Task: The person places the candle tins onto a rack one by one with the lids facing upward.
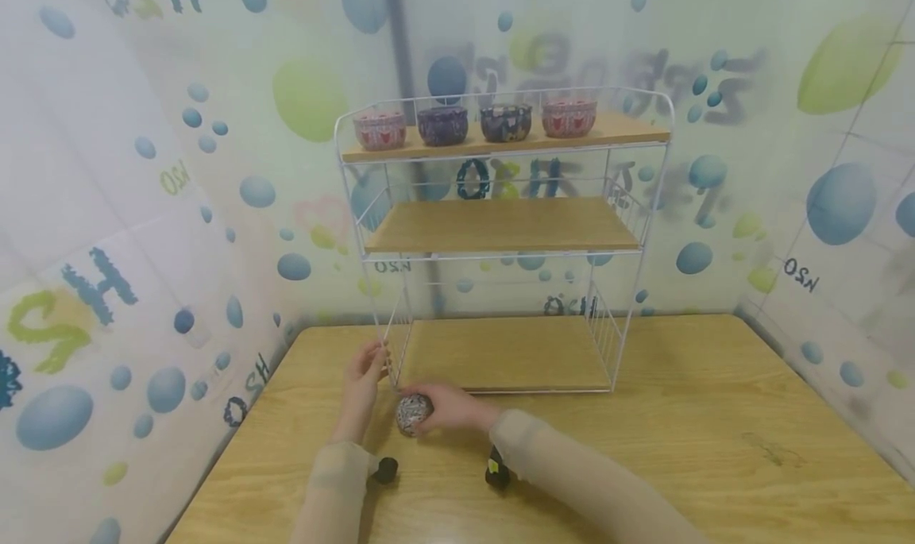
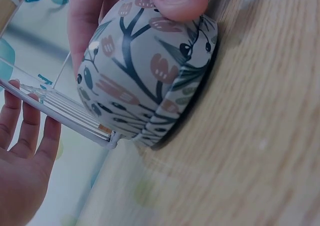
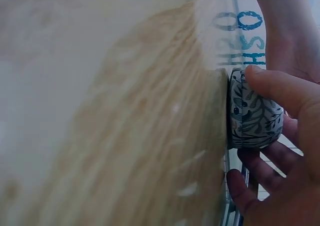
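A small bowl with a leaf and tulip pattern (image 2: 135, 65) stands upside down, its dark rim against the table, by the rack's lower left corner. My right hand (image 1: 453, 407) holds it, thumb on one side and fingers round the other, as the right wrist view also shows. Its inside is hidden. Beside it, my left hand (image 1: 366, 363) is at the rack's lower left post. In the left wrist view its fairly straight fingers (image 2: 30, 126) touch the white metal bar (image 2: 60, 118); the thumb is out of sight there.
A white wire rack (image 1: 632, 290) with three wooden shelves stands at the table's back. Several patterned bowls line its top shelf (image 1: 622, 127), among them a pink one (image 1: 380, 131) and a dark blue one (image 1: 442, 126). A printed curtain (image 1: 236, 115) surrounds the wooden table (image 1: 715, 417).
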The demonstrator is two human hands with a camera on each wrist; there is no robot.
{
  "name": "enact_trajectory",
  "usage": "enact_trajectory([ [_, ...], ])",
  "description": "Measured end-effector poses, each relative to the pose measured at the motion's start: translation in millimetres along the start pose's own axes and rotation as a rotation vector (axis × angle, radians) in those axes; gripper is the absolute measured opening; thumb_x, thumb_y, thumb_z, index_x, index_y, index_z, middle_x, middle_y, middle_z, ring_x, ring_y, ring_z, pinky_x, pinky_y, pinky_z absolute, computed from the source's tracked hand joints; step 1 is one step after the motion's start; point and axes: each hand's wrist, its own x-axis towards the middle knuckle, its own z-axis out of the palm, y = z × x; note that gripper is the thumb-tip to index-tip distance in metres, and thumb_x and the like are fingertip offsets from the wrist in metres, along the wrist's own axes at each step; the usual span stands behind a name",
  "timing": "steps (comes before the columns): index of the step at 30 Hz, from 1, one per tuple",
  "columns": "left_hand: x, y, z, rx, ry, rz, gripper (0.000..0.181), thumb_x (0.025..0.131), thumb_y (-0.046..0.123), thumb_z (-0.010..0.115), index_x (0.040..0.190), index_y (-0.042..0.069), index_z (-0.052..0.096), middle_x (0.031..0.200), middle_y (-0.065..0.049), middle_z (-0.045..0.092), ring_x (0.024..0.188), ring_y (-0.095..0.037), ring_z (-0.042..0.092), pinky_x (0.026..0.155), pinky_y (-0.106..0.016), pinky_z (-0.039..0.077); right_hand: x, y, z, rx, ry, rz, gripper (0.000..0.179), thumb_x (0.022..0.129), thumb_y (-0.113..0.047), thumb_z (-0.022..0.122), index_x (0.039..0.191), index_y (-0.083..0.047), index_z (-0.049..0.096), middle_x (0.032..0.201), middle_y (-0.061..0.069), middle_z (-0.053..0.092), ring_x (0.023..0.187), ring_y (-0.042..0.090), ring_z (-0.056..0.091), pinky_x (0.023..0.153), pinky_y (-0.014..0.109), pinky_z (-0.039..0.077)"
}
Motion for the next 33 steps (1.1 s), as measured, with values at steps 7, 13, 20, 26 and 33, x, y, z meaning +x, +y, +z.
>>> enact_trajectory([
  [7,-0.6,1.1,-0.3,0.015,-0.009,0.019,0.035,0.103,0.015,0.049,0.129,-0.007,0.047,0.113,-0.003,0.059,0.111,-0.032,0.051,0.1,-0.046,0.046,-0.5,-1.0,2.0,-0.011,0.015,0.032,0.071,0.07,-0.016,0.086,0.134,-0.015,0.056,0.128,0.001,0.059,0.108,0.01,0.056,0.091,0.024,0.046],
  [13,-1.3,1.8,-0.6,0.016,-0.013,0.029,0.031,0.102,0.013,0.049,0.128,-0.005,0.05,0.114,-0.006,0.058,0.111,-0.036,0.05,0.101,-0.051,0.044,-0.4,0.7,3.8,-0.014,0.024,0.027,0.07,0.068,-0.016,0.087,0.131,-0.014,0.058,0.124,0.0,0.06,0.105,0.009,0.057,0.09,0.023,0.047],
  [20,0.1,1.4,0.1,0.013,-0.014,0.017,0.028,0.103,0.014,0.049,0.126,-0.003,0.051,0.118,-0.013,0.057,0.115,-0.039,0.048,0.101,-0.049,0.044,0.4,2.5,4.3,-0.019,0.037,0.027,0.068,0.067,-0.017,0.087,0.128,-0.014,0.059,0.12,-0.002,0.062,0.103,0.008,0.057,0.09,0.022,0.046],
  [26,-1.6,2.7,0.1,0.012,-0.012,0.016,0.027,0.103,0.016,0.05,0.124,0.001,0.052,0.117,-0.008,0.058,0.112,-0.032,0.051,0.099,-0.042,0.046,-2.8,-1.6,-1.0,-0.001,0.047,0.026,0.067,0.068,-0.017,0.087,0.129,-0.014,0.059,0.118,-0.002,0.062,0.099,0.007,0.057,0.086,0.021,0.047],
  [33,-1.6,2.0,-0.4,0.022,-0.002,0.016,0.024,0.102,0.014,0.049,0.122,0.0,0.053,0.113,-0.005,0.059,0.103,-0.019,0.055,0.096,-0.039,0.048,-6.2,-6.6,-6.3,0.023,0.051,0.011,0.07,0.068,-0.018,0.087,0.131,-0.012,0.057,0.12,-0.001,0.062,0.101,0.008,0.057,0.087,0.022,0.047],
])
